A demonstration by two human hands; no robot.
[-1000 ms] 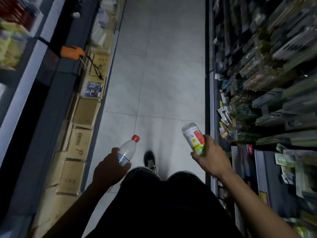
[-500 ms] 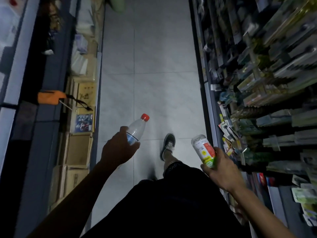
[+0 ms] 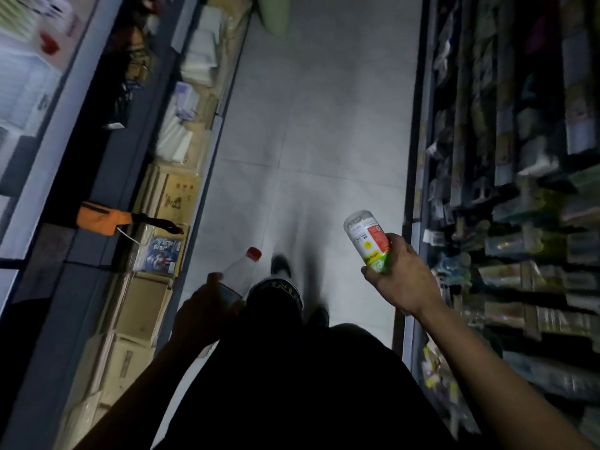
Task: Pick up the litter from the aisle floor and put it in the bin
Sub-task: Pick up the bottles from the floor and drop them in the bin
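Litter: you carry two pieces, both off the floor, one in each hand.
Left hand: your left hand (image 3: 203, 311) is dark and low beside your left thigh, closed round the lower body of a clear plastic bottle (image 3: 239, 274).
Clear bottle: it tilts up and to the right, its red cap (image 3: 253, 254) at the top end; it is blurred, so you cannot tell whether anything is inside.
Right hand: your right hand (image 3: 400, 277) is raised higher, near the right-hand shelving, fingers wrapped round the bottom of a labelled bottle (image 3: 368, 239).
Labelled bottle: pale top end pointing up and left, with a white and red label, a yellow band and green at the end that your fingers cover.
Aisle floor: grey tiles (image 3: 324, 131) run ahead of you between the two sides.
Feet: one shoe (image 3: 280, 267) is forward on the tiles, just right of the clear bottle; the other shows dimly below your knee.
Left side: cardboard boxes (image 3: 143, 306) line the floor edge, and an orange pouch (image 3: 102, 219) lies on the dark shelf above them.
Right side: shelves (image 3: 506, 222) packed with small packaged goods, too blurred to name.
Far end: a pale green container (image 3: 276, 13) stands on the floor at the top of the aisle, cut off by the frame.
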